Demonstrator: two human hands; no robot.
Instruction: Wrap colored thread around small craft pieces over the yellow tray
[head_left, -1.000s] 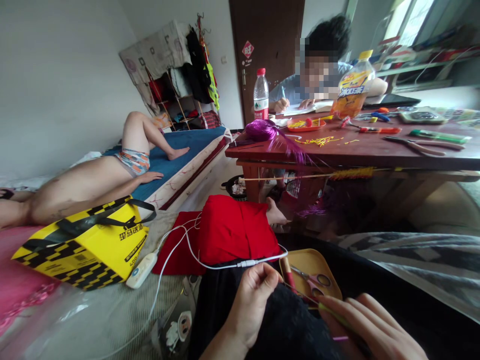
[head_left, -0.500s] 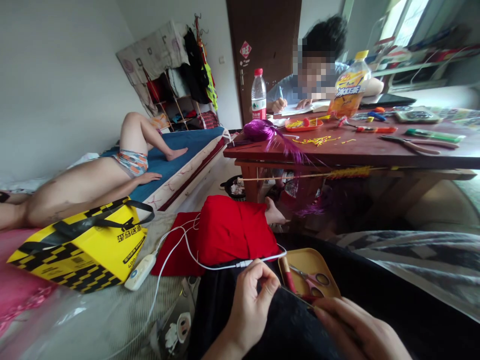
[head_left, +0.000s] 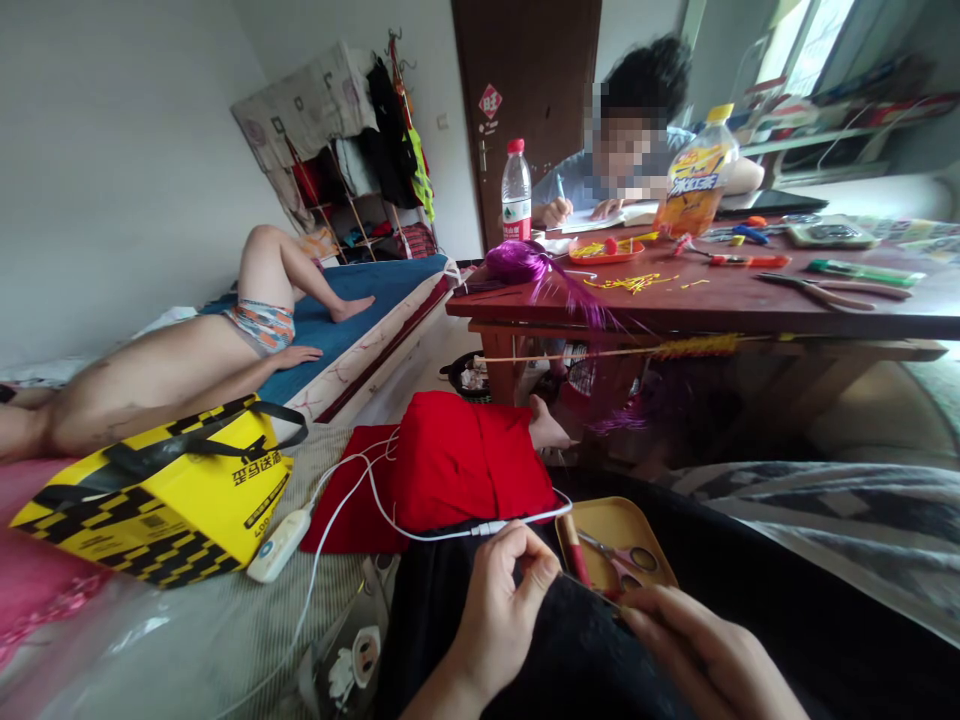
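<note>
My left hand (head_left: 504, 610) is closed in a pinch on one end of a thin dark strand (head_left: 589, 590) over my dark-clothed lap. To its right, my right hand (head_left: 694, 640) is also closed, its fingertips on the strand's other end. What the strand is made of is too small to tell. Just beyond my hands lies a yellow tray (head_left: 660, 530) holding scissors (head_left: 626, 563) and a red stick-like tool (head_left: 576, 555). A white cable (head_left: 442, 537) and a red cloth (head_left: 472, 460) are in front of my left hand.
The wooden table (head_left: 705, 310) bears purple strands (head_left: 517, 262), pliers (head_left: 832, 290), bottles and small yellow pieces. One person (head_left: 645, 150) writes behind it. Another person (head_left: 172, 360) lies at the left, near a yellow bag (head_left: 195, 490) and a white power strip (head_left: 279, 545).
My right hand has shifted slightly left and up, nearer my left hand. My left hand has barely moved and keeps its pinch.
</note>
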